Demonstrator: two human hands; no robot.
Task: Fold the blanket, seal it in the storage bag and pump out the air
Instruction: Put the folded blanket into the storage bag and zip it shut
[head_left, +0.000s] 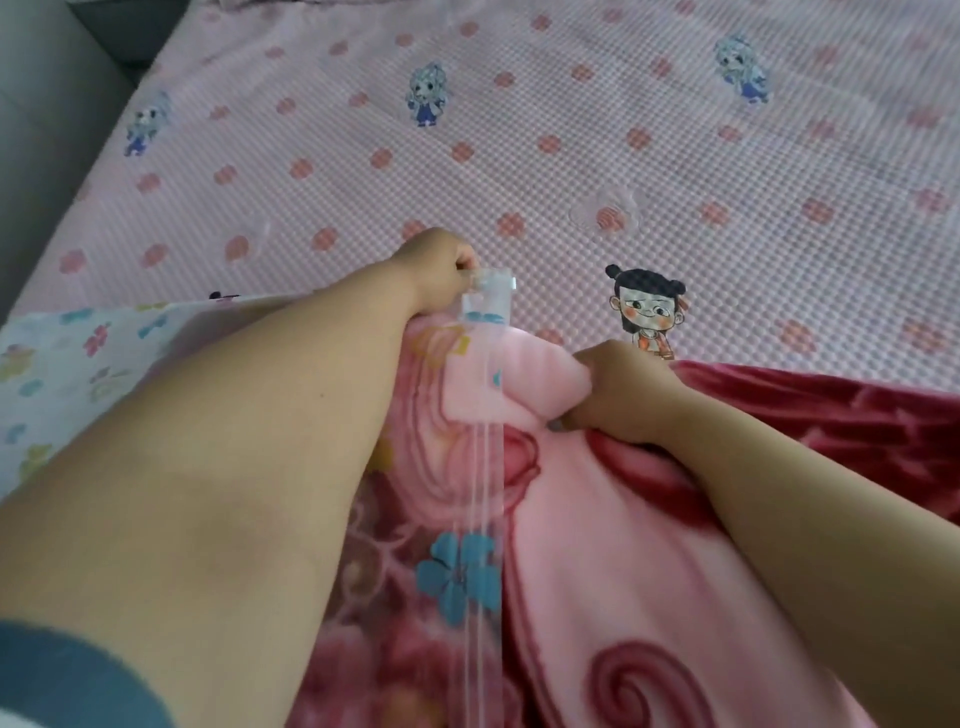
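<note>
A pink blanket (597, 545) with dark red swirls lies folded in front of me, partly inside a clear storage bag (72, 364) printed with small flowers. The bag's zip strip (480, 467) runs down the middle over the blanket. My left hand (441, 270) pinches the far corner of the bag mouth, where a clear tab sits. My right hand (618, 389) grips a pink fold of the blanket just right of the zip strip. A dark red part of the blanket (857, 415) spreads to the right, outside the bag.
Everything rests on a bed with a pink checked sheet (571, 130) printed with red flowers and cartoon figures. A clear round object (605, 213) lies on the sheet beyond my hands. A grey padded headboard or wall (47, 130) borders the bed at the left.
</note>
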